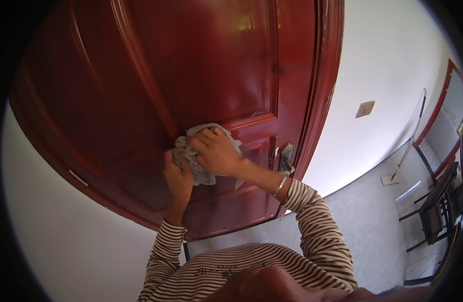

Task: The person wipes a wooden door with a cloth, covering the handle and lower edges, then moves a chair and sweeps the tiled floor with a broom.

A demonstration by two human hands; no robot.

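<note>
Both of my hands are on a crumpled grey cloth (205, 177) in front of a dark red panelled door (208, 60). My right hand (218, 151) lies over the top of the cloth with its fingers bent into it. Lower and to the left, my left hand (178, 175) grips the cloth's left edge, thumb towards me. The cloth is at the crosspiece between the upper and lower panels; where exactly it touches the door is hidden behind it. A loose corner hangs below my right wrist, which wears a bracelet (279, 186).
A metal door handle (288, 162) sticks out right of my right forearm. The white wall (367, 68) carries a light switch (365, 109). On the grey tiled floor (352, 222), a long-handled flat mop (405, 154) leans by the wall, near a dark chair (435, 211).
</note>
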